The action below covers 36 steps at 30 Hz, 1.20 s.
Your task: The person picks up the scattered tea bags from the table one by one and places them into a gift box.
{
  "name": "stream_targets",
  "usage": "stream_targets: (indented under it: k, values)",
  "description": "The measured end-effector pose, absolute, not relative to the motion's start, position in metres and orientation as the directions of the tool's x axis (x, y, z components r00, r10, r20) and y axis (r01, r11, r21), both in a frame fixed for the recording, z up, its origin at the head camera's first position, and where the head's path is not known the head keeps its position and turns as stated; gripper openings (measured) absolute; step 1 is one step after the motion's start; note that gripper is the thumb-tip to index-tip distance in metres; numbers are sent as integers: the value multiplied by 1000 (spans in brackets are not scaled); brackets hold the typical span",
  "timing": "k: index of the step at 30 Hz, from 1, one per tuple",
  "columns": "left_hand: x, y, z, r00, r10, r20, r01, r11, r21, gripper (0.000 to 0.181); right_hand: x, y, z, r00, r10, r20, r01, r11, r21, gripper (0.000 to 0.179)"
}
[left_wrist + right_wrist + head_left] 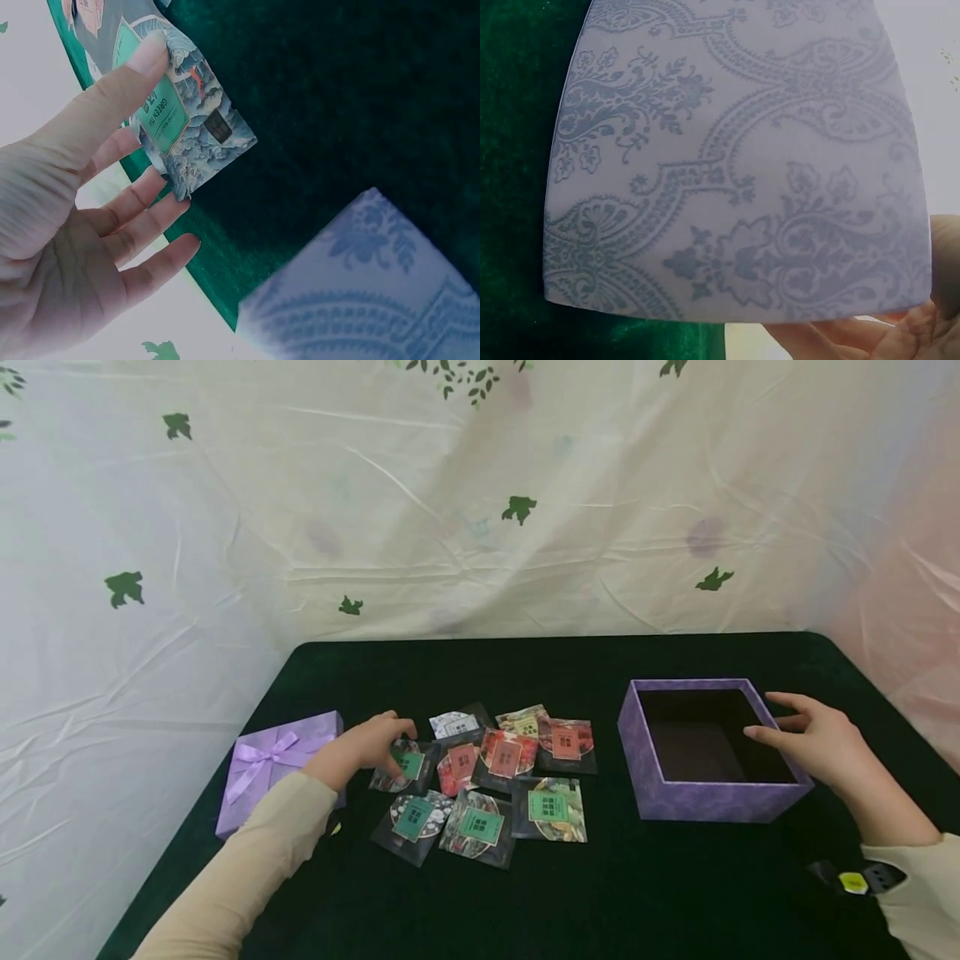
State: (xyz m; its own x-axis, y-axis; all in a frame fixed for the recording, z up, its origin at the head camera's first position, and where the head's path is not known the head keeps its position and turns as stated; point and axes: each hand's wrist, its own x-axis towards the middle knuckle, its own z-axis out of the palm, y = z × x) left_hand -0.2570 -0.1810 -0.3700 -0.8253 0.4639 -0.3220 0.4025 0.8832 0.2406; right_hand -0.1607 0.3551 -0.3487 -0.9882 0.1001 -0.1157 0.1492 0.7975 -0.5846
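My left hand [367, 750] pinches a green tea sachet [191, 120] at the left of a spread of sachets. In the left wrist view its thumb lies across the green label; the index finger goes behind the packet and the other fingers spread loosely. Around it lie several more dark sachets with green, red or pale labels, such as a red-labelled one [506, 757]. My right hand [813, 735] is at the right wall of an open purple box [712, 802], thumb over the rim and fingers outside. In the right wrist view the patterned box wall hides part of this hand.
A purple lid [315, 731] with a ribbon bow [266, 762] lies at the left, beside the left forearm. Dark green cloth [525, 910] covers the table. Behind it hangs a pale curtain [420, 527] with green leaf prints.
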Motion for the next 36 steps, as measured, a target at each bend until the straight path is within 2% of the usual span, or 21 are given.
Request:
stream_targets:
  k: [15, 26, 36]
  values:
    - [-260, -180, -363, -825, 464, -322, 437, 886, 157, 52, -161, 370, -357, -981, 43, -189, 168, 674, -719, 72]
    - [-260, -187, -357, -826, 446, -344, 404, 895, 190, 50, -160, 375, -359, -982, 23, -189, 160, 641, -750, 72]
    - [-254, -199, -346, -835, 443, -326, 365, 890, 274, 37, -161, 380, -361, -973, 27, -231, 199, 607, -769, 77]
